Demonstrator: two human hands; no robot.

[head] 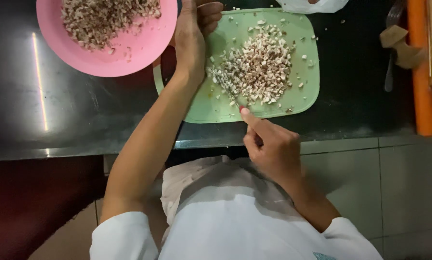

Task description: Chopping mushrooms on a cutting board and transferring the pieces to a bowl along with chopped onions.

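A light green cutting board [305, 91] lies on the dark counter with a heap of finely chopped pale pieces [258, 67] on it. My right hand [271, 147] grips a knife [224, 86] by its handle; the thin blade runs up and left into the edge of the heap. My left hand [193, 33] rests on edge along the board's left side, fingers curled, next to the chopped heap. A pink bowl [129, 58] at top left holds more of the same chopped pieces.
The dark counter [71, 120] ends in a metal front edge near my body. A white bag [312, 6] lies beyond the board. At right stand an orange upright object [423, 86] and a utensil with a tan piece [400, 43]. Tiled floor lies below.
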